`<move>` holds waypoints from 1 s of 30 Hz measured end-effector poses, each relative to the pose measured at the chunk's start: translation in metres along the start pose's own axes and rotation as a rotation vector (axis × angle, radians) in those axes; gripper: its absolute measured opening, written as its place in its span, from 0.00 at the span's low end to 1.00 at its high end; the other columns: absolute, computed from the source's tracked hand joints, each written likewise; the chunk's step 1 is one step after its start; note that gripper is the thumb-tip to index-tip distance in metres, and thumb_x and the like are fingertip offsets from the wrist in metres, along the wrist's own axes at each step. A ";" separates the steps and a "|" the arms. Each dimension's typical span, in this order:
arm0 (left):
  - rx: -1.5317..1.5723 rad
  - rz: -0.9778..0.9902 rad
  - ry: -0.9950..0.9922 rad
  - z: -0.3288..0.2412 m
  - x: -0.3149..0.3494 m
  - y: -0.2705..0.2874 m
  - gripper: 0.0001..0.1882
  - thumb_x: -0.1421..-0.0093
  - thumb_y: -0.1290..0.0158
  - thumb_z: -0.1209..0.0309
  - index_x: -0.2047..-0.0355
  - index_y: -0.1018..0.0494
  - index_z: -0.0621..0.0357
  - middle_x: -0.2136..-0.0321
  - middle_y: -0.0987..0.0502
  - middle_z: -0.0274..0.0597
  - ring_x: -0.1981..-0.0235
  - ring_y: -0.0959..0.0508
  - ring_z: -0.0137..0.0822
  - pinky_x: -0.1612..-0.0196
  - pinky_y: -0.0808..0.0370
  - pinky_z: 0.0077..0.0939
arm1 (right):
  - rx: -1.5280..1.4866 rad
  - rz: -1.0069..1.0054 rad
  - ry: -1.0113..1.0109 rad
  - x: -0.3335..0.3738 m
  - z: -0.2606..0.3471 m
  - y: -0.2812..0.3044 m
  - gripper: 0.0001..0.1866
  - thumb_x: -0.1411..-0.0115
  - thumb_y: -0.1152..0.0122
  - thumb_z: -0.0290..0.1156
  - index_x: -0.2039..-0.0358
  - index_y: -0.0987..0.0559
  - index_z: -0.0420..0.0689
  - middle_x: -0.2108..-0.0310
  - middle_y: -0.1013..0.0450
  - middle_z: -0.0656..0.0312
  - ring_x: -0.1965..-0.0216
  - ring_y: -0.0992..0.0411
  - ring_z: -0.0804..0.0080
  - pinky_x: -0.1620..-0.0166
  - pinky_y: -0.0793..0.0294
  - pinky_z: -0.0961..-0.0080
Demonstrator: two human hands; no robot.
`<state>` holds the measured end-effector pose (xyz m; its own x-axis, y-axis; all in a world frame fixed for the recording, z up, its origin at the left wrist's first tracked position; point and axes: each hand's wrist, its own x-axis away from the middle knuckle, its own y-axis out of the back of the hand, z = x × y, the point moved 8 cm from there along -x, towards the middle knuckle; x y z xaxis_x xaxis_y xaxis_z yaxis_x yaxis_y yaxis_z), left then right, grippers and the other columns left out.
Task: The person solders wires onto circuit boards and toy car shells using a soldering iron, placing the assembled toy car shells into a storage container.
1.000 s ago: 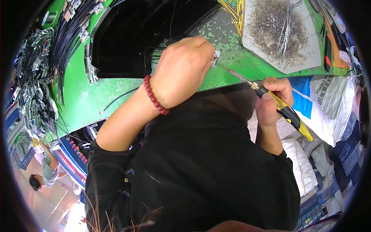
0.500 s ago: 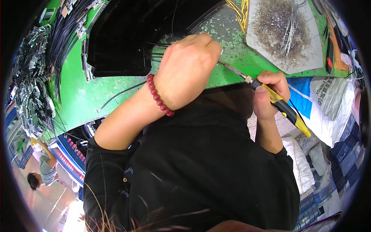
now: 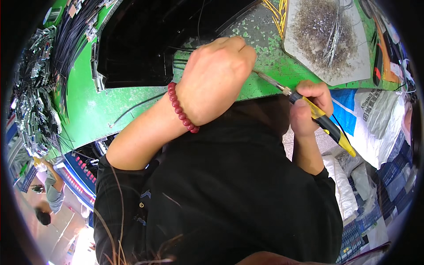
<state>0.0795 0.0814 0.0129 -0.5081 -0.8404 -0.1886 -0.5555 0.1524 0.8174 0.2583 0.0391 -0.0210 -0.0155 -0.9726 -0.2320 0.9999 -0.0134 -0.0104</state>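
My right hand (image 3: 309,106) grips a yellow and black soldering iron (image 3: 324,121). The iron's metal tip points up and left, close to the fingers of my left hand (image 3: 219,75). That left hand is closed with its back toward me, so whatever its fingers hold is hidden. Thin black wires (image 3: 180,62) run from a glossy black housing (image 3: 132,48) to beneath the left hand. A red bead bracelet (image 3: 178,108) circles the left wrist.
The worn green tabletop (image 3: 269,66) carries a grey board (image 3: 357,62) with dark residue and thin metal wire, and yellow wires (image 3: 278,17). Bundled connectors (image 3: 35,106) and black cables (image 3: 73,53) lie at left. A white bag (image 3: 375,115) is at right; another person (image 3: 53,194) is at lower left.
Both hands hold nearly the same places, with the iron tip still beside the left fingers. The picture has shifted very slightly. The other person's head has moved a little.
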 end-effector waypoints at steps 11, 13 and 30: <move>-0.008 0.012 -0.008 -0.001 0.001 -0.001 0.05 0.51 0.45 0.80 0.74 0.30 0.62 0.73 0.28 0.45 0.68 0.26 0.49 0.66 0.27 0.38 | -0.027 0.006 -0.013 0.000 -0.002 0.002 0.11 0.49 0.37 0.29 0.70 0.29 0.38 0.75 0.32 0.65 0.76 0.40 0.83 0.71 0.42 0.84; -0.014 0.014 -0.007 -0.001 0.002 -0.001 0.05 0.51 0.45 0.80 0.74 0.30 0.62 0.73 0.28 0.46 0.68 0.26 0.49 0.66 0.27 0.39 | -0.032 0.014 -0.031 -0.001 -0.002 0.001 0.10 0.49 0.38 0.28 0.70 0.29 0.38 0.76 0.32 0.66 0.76 0.40 0.84 0.71 0.42 0.85; 0.002 0.034 -0.006 0.000 0.000 -0.001 0.04 0.50 0.45 0.79 0.74 0.30 0.62 0.73 0.28 0.45 0.68 0.25 0.49 0.66 0.27 0.39 | -0.081 -0.041 0.008 -0.003 -0.006 0.010 0.11 0.48 0.43 0.29 0.71 0.33 0.36 0.77 0.34 0.57 0.79 0.39 0.76 0.74 0.38 0.80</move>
<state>0.0805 0.0814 0.0117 -0.5308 -0.8314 -0.1645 -0.5392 0.1816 0.8224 0.2680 0.0435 -0.0260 -0.0564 -0.9696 -0.2380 0.9946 -0.0336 -0.0986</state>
